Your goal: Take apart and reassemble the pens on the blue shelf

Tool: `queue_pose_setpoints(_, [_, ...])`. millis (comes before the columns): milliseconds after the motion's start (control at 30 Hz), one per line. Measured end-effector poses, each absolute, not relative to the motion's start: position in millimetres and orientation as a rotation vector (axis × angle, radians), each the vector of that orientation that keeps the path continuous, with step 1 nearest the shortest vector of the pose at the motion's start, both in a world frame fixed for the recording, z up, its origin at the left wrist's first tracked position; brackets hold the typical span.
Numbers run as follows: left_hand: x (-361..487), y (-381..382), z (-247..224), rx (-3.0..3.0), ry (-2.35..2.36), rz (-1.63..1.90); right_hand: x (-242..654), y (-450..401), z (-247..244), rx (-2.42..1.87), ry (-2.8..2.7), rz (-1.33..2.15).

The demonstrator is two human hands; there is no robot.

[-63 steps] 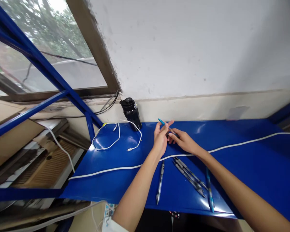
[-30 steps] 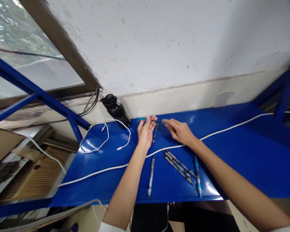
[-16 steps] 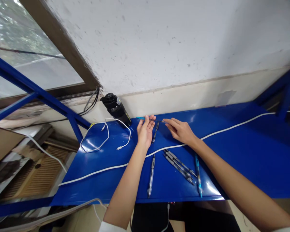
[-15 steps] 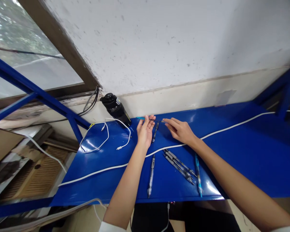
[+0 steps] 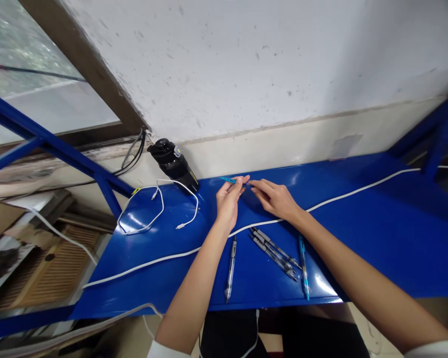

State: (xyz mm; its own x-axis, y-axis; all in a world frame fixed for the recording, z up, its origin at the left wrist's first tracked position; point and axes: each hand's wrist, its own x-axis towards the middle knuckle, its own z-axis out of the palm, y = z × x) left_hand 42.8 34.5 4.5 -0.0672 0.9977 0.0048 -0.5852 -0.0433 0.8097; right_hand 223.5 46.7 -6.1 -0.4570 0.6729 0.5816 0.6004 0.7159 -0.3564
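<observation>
Wall: big scuffed white one (image 5: 246, 64), right behind everything
Tabletop: shiny blue (image 5: 377, 238), carries all the stuff
Long cord: white (image 5: 166, 259), runs across under both forearms
Right hand: fingers pinched on the dark end of the held pen (image 5: 276, 199)
Left hand: fingers gripping that pen's blue part (image 5: 229, 200)
Bottle: black, upright near the wall (image 5: 174, 166)
Short cable: white, loosely looped by the bottle (image 5: 163, 204)
Loose pens: gray bunch (image 5: 274, 253), single gray one (image 5: 230, 271), blue one (image 5: 304, 268)
Held pen: blue, between both hands, above the tabletop (image 5: 227, 179)
</observation>
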Motion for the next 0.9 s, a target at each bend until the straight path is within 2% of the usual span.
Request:
queue_pose_setpoints(667, [50.4,28.9,8.7,0.882,0.713,1.386,217.6,42.3,-2.3,-0.941,-2.05,0.322])
queue_pose_setpoints(900, [49.3,27.5,10.8,0.895,0.731,1.379,216.9,44.2,-5.9,-0.916,-2.134,0.222])
